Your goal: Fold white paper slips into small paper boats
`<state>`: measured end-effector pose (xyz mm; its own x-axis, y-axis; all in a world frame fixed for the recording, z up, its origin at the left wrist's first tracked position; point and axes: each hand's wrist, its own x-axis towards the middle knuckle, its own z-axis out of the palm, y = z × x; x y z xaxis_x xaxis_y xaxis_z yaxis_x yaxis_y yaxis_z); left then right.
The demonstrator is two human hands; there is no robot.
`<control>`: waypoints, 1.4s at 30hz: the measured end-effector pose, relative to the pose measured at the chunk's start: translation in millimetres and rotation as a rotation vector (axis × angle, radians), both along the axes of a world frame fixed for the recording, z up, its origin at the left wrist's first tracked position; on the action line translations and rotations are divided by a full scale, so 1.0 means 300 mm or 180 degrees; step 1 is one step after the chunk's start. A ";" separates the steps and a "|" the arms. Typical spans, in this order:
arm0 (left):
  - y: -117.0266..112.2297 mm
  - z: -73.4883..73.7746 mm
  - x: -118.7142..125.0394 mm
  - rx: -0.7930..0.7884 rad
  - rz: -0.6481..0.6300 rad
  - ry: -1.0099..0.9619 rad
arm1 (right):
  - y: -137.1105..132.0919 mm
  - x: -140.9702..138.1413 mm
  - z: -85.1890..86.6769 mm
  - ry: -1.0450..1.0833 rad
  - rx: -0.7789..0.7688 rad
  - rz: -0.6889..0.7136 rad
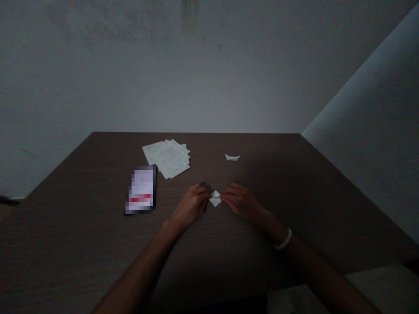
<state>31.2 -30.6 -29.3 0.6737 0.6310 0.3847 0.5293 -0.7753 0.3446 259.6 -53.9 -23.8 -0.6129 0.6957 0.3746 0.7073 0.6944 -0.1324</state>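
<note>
Between my two hands is a small folded piece of white paper (215,199), diamond-shaped, just over the table. My left hand (194,204) pinches its left corner with closed fingers. On the opposite side my right hand (240,200) grips the right corner, fingers pressed together; a pale beaded bracelet circles that wrist. The fingertips hide both side corners of the paper. Beyond my right hand, a small folded paper boat (232,158) rests on the table.
A fanned stack of printed paper sheets (170,158) lies at the back left of the dark wooden table (275,174). Nearer, a tablet or large phone (141,189) with a blurred lit screen lies left of my left hand. Walls border the back and right.
</note>
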 end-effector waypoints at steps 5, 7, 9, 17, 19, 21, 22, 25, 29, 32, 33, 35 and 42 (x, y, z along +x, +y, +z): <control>-0.013 0.015 0.002 0.0006 0.0078 0.0197 | -0.008 0.005 -0.002 0.0252 -0.0147 -0.0009; -0.012 0.013 0.002 -0.0010 0.0075 0.0176 | -0.009 0.004 0.000 0.0334 -0.0195 -0.0068; -0.011 0.011 0.001 -0.0020 0.0047 0.0155 | -0.008 0.002 0.004 0.0342 -0.0207 -0.0104; -0.017 0.040 -0.009 0.0083 -0.0155 0.0506 | -0.008 0.012 0.020 -0.0337 0.0116 0.0223; -0.018 0.047 -0.008 0.0106 -0.0197 0.0567 | -0.009 0.016 0.024 -0.0523 0.0217 0.0358; -0.018 0.051 -0.008 0.0125 -0.0248 0.0567 | -0.010 0.019 0.029 -0.0622 0.0284 0.0449; -0.018 0.051 -0.008 0.0132 -0.0261 0.0558 | -0.010 0.021 0.031 -0.0641 0.0297 0.0484; -0.018 0.051 -0.009 0.0133 -0.0273 0.0581 | -0.011 0.025 0.036 -0.0665 0.0325 0.0589; -0.027 0.061 -0.006 0.0144 -0.0267 0.0617 | -0.012 0.032 0.036 -0.0763 0.0459 0.0654; -0.037 0.064 0.004 0.0060 -0.0176 0.0491 | -0.015 0.037 0.033 -0.0773 0.0410 0.0655; -0.039 0.062 0.008 0.0004 -0.0118 0.0419 | -0.016 0.039 0.032 -0.0784 0.0385 0.0648; -0.042 0.050 0.018 -0.0072 0.0016 0.0195 | -0.016 0.041 0.029 -0.0847 0.0375 0.0638; -0.039 0.015 0.037 -0.0257 0.0249 -0.0239 | -0.016 0.040 0.028 -0.0687 0.0271 0.0674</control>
